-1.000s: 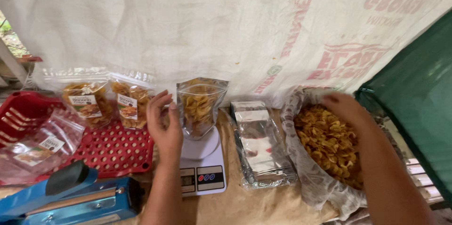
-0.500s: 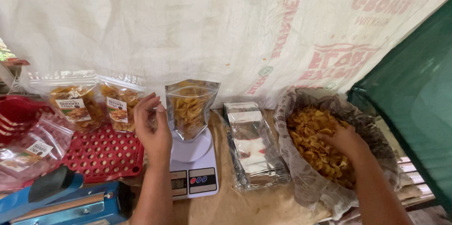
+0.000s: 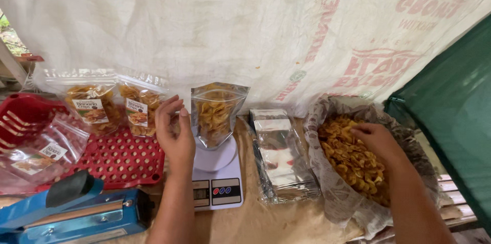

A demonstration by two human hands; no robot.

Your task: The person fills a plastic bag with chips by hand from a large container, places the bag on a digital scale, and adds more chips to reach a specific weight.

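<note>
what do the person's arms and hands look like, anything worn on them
Both forearms are bare as far as the frame shows: no sleeves, gloves or watch. The left hand and right hand show no rings or wristbands, and the nails look short and unpainted.

You are at a makeshift snack-packing station: digital scale, blue heat sealer, labelled chip pouches, sackcloth backdrop.

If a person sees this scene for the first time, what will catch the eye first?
Probably the clear pouch of yellow chips standing upright on the white kitchen scale at the centre, with the left hand beside it. At the right, the right hand rests in a big lined basket of chips.
</note>
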